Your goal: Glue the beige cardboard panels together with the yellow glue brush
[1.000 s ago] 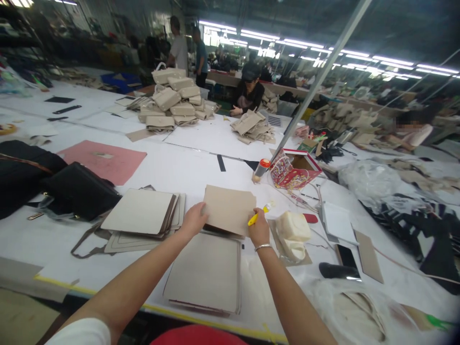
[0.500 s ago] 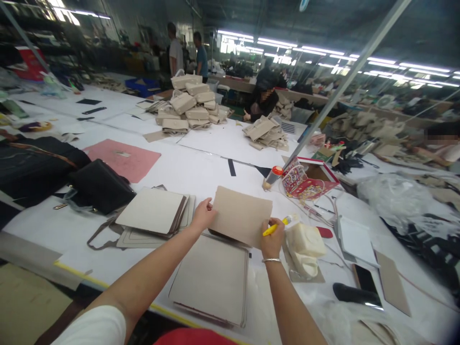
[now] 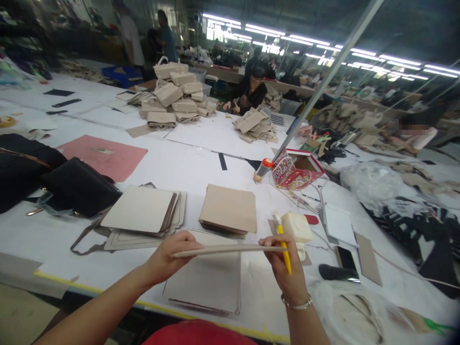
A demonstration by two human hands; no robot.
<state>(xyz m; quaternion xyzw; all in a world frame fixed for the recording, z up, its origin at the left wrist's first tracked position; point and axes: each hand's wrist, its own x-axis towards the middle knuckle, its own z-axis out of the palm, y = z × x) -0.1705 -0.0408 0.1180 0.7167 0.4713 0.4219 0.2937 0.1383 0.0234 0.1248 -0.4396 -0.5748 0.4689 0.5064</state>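
Observation:
A thin beige panel (image 3: pixel 230 248) is held edge-on between my hands, above the near stack of grey-beige panels (image 3: pixel 204 285). My left hand (image 3: pixel 176 254) pinches its left end. Closed on the right end, my right hand (image 3: pixel 285 263) also has a yellow-handled brush (image 3: pixel 285 254) between its fingers, bristles up. Just beyond lies a stack of tan panels (image 3: pixel 228 206). To its left is another stack with a pale top panel (image 3: pixel 138 208). A cream container (image 3: pixel 296 226) stands beyond my right hand.
Black bags (image 3: pixel 81 187) and a pink sheet (image 3: pixel 104 155) lie left. A patterned box (image 3: pixel 296 170), a red-capped bottle (image 3: pixel 264 168) and a metal pole (image 3: pixel 323 81) are ahead right. A phone (image 3: pixel 345 258) lies right. Beige bags (image 3: pixel 176 93) are piled farther back, near a seated person (image 3: pixel 251 91).
The panel has come up off the tan stack and nearer to me, turning edge-on. Both hands moved back with it, and the brush now points upward. The view has shifted right.

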